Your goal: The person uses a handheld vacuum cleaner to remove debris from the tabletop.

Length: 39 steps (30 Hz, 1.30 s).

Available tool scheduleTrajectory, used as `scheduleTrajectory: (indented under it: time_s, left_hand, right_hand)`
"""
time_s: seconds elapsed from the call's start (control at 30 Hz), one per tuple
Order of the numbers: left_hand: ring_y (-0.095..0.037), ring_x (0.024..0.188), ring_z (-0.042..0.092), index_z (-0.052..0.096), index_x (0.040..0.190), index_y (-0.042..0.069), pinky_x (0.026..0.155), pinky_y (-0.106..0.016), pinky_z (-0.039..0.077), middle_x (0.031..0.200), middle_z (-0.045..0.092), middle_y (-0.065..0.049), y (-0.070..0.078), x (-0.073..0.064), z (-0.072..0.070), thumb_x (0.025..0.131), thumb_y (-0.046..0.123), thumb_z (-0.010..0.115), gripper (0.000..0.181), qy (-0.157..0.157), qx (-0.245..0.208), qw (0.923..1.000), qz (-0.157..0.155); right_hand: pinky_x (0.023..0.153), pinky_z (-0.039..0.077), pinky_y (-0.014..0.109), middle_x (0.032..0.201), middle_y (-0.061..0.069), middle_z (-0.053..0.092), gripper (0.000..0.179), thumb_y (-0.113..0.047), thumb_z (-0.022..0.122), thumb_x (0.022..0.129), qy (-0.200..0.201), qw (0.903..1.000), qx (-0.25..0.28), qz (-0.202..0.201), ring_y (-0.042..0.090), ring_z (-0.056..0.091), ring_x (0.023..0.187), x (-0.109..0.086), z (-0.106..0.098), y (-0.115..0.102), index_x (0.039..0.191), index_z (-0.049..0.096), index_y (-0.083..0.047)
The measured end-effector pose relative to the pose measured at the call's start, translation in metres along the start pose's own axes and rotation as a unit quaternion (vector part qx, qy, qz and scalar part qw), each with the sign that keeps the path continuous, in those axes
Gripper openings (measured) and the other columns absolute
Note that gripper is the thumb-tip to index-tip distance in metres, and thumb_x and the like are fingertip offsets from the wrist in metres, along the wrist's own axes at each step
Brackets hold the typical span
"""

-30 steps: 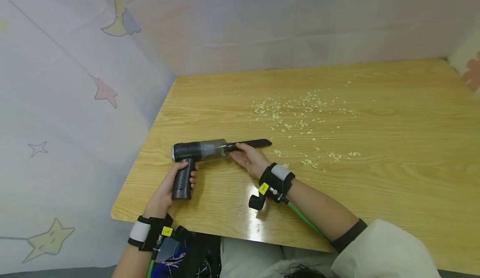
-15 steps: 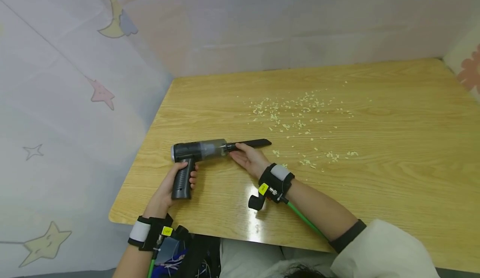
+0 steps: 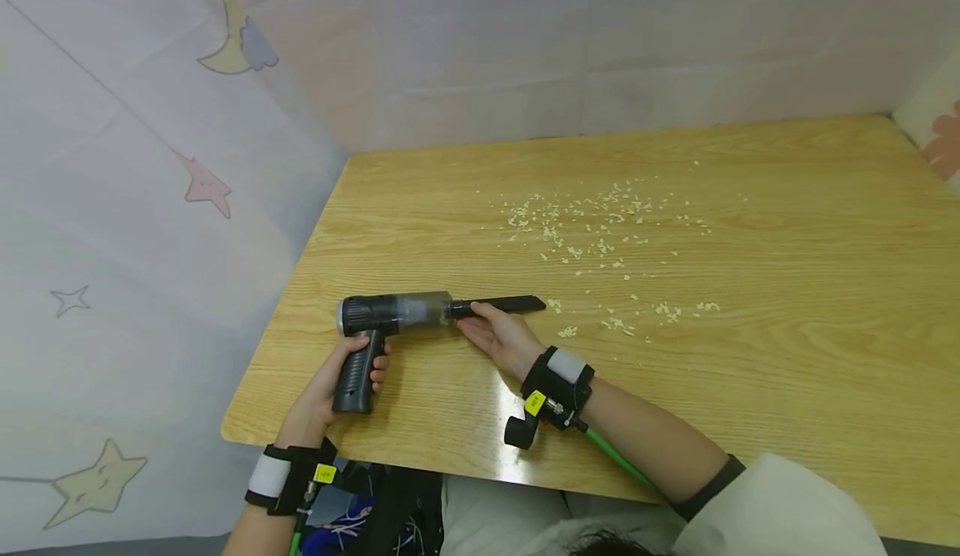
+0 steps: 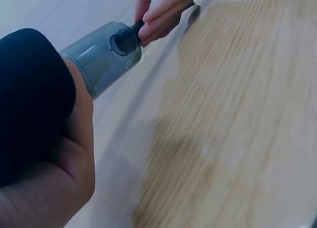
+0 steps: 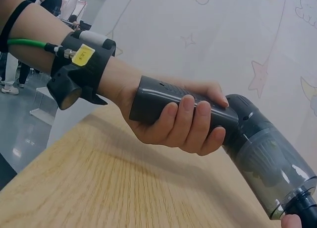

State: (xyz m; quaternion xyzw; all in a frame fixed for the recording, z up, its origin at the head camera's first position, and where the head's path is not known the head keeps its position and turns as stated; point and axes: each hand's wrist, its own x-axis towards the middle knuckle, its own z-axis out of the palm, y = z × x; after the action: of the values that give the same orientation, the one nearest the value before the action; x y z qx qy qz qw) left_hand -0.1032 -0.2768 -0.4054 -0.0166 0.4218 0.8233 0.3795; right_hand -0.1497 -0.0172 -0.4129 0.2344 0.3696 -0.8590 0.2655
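A dark handheld vacuum cleaner [image 3: 422, 309] with a clear dust cup lies level above the table in the head view, its black crevice nozzle [image 3: 517, 303] pointing right. My left hand [image 3: 318, 393] grips the handle [image 3: 358, 377]; in the right wrist view its fingers [image 5: 183, 126] curl round that handle. My right hand [image 3: 506, 343] pinches the nozzle near the dust cup, thumb on the upper side. The left wrist view shows the clear dust cup [image 4: 106, 52] up close, with the right hand beyond it. Pale paper-like scraps [image 3: 617, 323] lie scattered beyond and right of the nozzle tip.
The wooden table [image 3: 810, 314] meets a pale cloth backdrop [image 3: 480, 47] at the back and left. Its front edge runs just before the person's lap. Below it, at the left, sits a dark bag with cables [image 3: 348, 527]. People stand in the right wrist view's background.
Over the last half second both hands have brought the vacuum cleaner a little nearer the person and its handle slightly left. The grips look the same, and the scraps lie as before.
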Motion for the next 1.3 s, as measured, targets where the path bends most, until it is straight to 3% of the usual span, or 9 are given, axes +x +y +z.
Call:
scheduleTrajectory:
  time_s: [0.17,0.4,0.73,1.07,1.17,1.3]
  left_hand:
    - [-0.004,0.072,0.059,0.051,0.108,0.011,0.068,-0.017,0.052,0.083,0.06,0.005,0.001,0.003,0.001,0.103,0.028,0.012,0.043,-0.015,0.003,0.9999,-0.005]
    - [-0.004,0.071,0.059,0.05,0.108,0.011,0.067,-0.016,0.052,0.082,0.06,0.005,0.001,0.004,0.004,0.103,0.028,0.009,0.045,-0.011,0.003,0.9998,-0.016]
    - [-0.005,0.072,0.06,0.052,0.108,0.011,0.067,-0.017,0.052,0.082,0.06,0.004,0.001,0.004,0.0,0.104,0.028,0.009,0.047,-0.028,-0.003,0.9994,-0.021]
    - [-0.004,0.072,0.06,0.051,0.108,0.01,0.067,-0.016,0.052,0.082,0.06,0.004,0.001,0.008,0.005,0.104,0.028,0.011,0.044,-0.021,-0.001,0.9993,-0.03]
    - [-0.004,0.073,0.06,0.052,0.108,0.01,0.067,-0.016,0.052,0.082,0.061,0.004,0.001,0.009,0.005,0.104,0.028,0.012,0.044,-0.023,-0.003,0.9993,-0.029]
    - [-0.004,0.073,0.06,0.051,0.108,0.01,0.068,-0.016,0.052,0.082,0.06,0.004,0.001,0.01,0.004,0.104,0.028,0.011,0.044,-0.034,-0.003,0.9991,-0.025]
  right_hand:
    - [0.107,0.042,0.031,0.108,0.017,0.056,0.015,-0.007,0.047,0.098,-0.002,1.0,0.0,-0.005,0.035,0.045,0.132,-0.005,-0.004,-0.001,0.112,0.052,-0.003]
    - [0.108,0.042,0.031,0.112,0.018,0.054,0.013,-0.007,0.046,0.099,-0.005,0.9999,0.008,0.005,0.034,0.045,0.133,-0.006,-0.007,-0.001,0.11,0.052,-0.004]
    - [0.104,0.045,0.028,0.096,0.012,0.06,0.015,-0.009,0.048,0.099,-0.001,1.0,0.003,0.006,0.034,0.046,0.132,-0.011,-0.011,-0.001,0.112,0.053,-0.004]
    - [0.103,0.045,0.028,0.092,0.011,0.063,0.012,-0.009,0.048,0.098,0.001,1.0,0.009,0.0,0.033,0.046,0.132,-0.014,-0.016,-0.003,0.108,0.054,-0.005]
    - [0.101,0.047,0.028,0.087,0.01,0.065,0.012,-0.008,0.049,0.098,0.002,0.9999,0.01,-0.002,0.03,0.053,0.125,-0.014,-0.017,-0.003,0.107,0.055,-0.005]
    - [0.1,0.047,0.026,0.084,0.008,0.066,0.012,-0.009,0.049,0.098,0.0,1.0,0.008,-0.001,0.02,0.068,0.1,-0.015,-0.017,-0.004,0.107,0.056,-0.005]
